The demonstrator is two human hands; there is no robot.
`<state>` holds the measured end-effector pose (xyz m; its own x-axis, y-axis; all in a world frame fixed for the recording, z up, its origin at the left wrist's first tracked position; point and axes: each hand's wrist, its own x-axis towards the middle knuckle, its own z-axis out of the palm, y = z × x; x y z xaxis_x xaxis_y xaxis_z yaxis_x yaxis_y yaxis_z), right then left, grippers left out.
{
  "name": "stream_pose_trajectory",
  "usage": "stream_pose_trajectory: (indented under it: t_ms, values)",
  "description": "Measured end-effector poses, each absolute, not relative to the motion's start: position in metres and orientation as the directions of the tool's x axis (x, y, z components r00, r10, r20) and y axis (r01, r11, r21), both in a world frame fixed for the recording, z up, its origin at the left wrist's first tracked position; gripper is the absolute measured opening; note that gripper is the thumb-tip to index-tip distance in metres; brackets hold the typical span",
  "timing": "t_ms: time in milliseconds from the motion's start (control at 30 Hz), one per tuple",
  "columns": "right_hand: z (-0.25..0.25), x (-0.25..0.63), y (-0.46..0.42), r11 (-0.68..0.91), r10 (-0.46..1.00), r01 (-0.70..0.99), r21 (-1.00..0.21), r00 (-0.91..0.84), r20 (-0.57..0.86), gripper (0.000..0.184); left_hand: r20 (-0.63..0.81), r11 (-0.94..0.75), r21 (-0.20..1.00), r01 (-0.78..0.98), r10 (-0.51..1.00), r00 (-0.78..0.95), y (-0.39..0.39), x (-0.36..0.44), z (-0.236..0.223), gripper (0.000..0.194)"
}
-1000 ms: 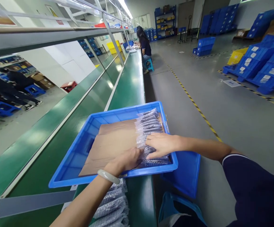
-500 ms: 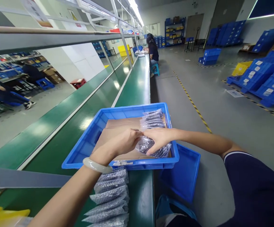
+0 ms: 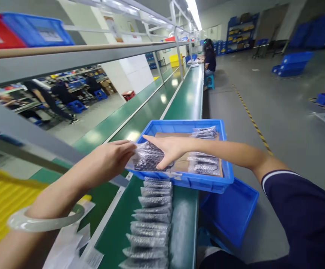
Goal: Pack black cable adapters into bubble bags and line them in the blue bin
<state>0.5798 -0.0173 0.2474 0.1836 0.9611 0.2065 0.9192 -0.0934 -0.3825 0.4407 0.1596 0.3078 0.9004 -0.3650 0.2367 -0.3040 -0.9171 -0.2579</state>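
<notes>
A clear, shiny plastic bag with dark contents (image 3: 148,156) is held over the left end of a blue plastic bin (image 3: 213,185). My left hand (image 3: 114,155), below a pale bangle, pinches the bag's left end. From the other side my right hand (image 3: 172,149) grips the bag between thumb and fingers. Similar bags (image 3: 204,168) stand in a row on brown cardboard (image 3: 180,163) in the bin's right part; my right forearm hides some of them. Another row of filled bags (image 3: 151,226) lies on the green bench (image 3: 183,228) in front of the bin.
A second blue bin (image 3: 232,211) sits lower, right of the bench. Yellow corrugated plastic (image 3: 8,205) and white papers (image 3: 70,243) are at lower left. Overhead runs a shelf (image 3: 95,56) with red and blue bins. A person (image 3: 209,59) sits farther along the bench.
Both hands have moved left with the bag, from above the bin's right part to its left end. The view has swung left, showing more of the shelf and yellow plastic.
</notes>
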Motion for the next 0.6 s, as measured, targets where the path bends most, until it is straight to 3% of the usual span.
stream_pose_trajectory:
  t_ms: [167,333,600]
  values:
    - [0.262,0.523,0.081,0.077,0.988,0.958,-0.274,-0.037,0.149,0.111,0.343,-0.962,-0.272,-0.001,-0.098,0.934,0.222,0.343,0.295,0.047]
    - [0.221,0.459,0.167,0.203,0.979,0.955,-0.217,-0.197,0.048,0.112,0.313,-0.966,-0.051,0.254,0.226,0.923,0.276,0.263,0.232,0.04]
    - [0.119,0.404,0.235,0.052,0.97,0.972,-0.231,-0.105,-0.22,0.116,0.128,-0.946,0.042,0.321,0.324,0.937,0.35,0.228,0.113,0.039]
